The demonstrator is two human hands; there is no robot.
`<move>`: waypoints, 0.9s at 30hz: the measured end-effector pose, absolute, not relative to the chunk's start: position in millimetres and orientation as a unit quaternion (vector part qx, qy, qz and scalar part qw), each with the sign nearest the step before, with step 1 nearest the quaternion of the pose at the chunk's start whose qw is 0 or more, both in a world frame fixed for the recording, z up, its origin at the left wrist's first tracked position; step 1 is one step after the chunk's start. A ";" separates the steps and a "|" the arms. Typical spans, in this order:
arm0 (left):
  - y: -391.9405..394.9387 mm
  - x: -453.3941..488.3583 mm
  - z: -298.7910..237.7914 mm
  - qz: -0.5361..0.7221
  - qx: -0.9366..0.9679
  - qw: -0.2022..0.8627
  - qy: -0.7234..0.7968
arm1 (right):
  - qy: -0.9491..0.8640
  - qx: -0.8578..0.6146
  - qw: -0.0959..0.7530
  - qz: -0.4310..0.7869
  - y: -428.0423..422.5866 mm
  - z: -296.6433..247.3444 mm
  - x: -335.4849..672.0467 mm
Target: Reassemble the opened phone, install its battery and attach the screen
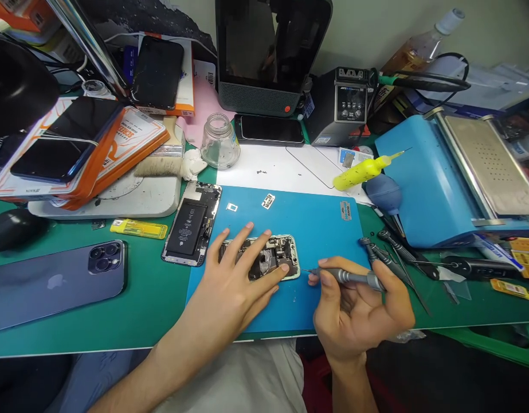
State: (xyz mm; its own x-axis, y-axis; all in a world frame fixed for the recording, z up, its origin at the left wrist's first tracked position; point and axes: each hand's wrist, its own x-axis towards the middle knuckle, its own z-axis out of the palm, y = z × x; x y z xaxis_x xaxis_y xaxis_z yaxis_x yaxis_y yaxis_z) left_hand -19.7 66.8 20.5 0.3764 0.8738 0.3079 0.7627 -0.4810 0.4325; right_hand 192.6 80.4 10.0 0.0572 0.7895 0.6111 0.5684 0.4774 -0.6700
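Note:
An opened phone [290, 252] with its inner parts bare lies sideways on a blue mat [324, 223]. Spread across it, my left hand [236, 281] rests with fingers apart, covering much of the phone's left part. My right hand [359, 310] grips a grey precision screwdriver [348, 277], whose thin tip points left at the phone's right end; whether it touches cannot be made out. Above the phone on the mat are a small SIM tray [232, 207] and a little metal shield plate [268, 201]. A second phone part with a black battery [189, 223] lies beside my left hand.
A large dark phone [58, 278] lies at left, near a yellow blade case [138, 228]. Behind stand a glass jar [220, 143], a yellow needle bottle [363, 174] and a black control box [339, 106]. Several screwdrivers [393, 258] and a blue machine [419, 178] occupy the right.

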 end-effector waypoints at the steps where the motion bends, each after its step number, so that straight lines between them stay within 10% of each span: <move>1: 66.8 -19.8 20.9 0.252 0.822 0.111 0.498 | -0.686 -0.496 0.520 0.114 81.6 10.4 192.8; 27: 66.3 -20.5 21.1 0.265 0.822 0.126 0.488 | -0.766 -0.416 0.486 -0.058 80.5 18.7 200.2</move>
